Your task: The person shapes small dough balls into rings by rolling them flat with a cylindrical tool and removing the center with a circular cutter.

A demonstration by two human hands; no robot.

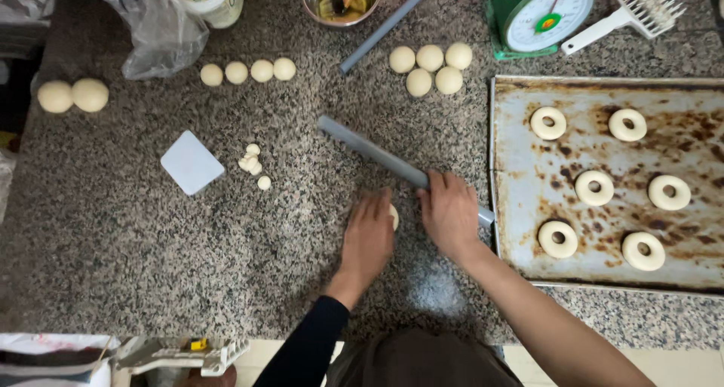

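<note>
Right hand [451, 213] gripping grey rod [377, 153], left hand [369, 232] hiding dough piece [394, 217]

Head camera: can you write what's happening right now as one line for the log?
left hand: pressing dough piece | right hand: on grey rod | tray: six dough rings | counter: dough balls, white scraper

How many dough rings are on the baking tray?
6 dough rings sit on the baking tray: two along the top, two in the middle, two near the bottom. None looks hidden.
</note>
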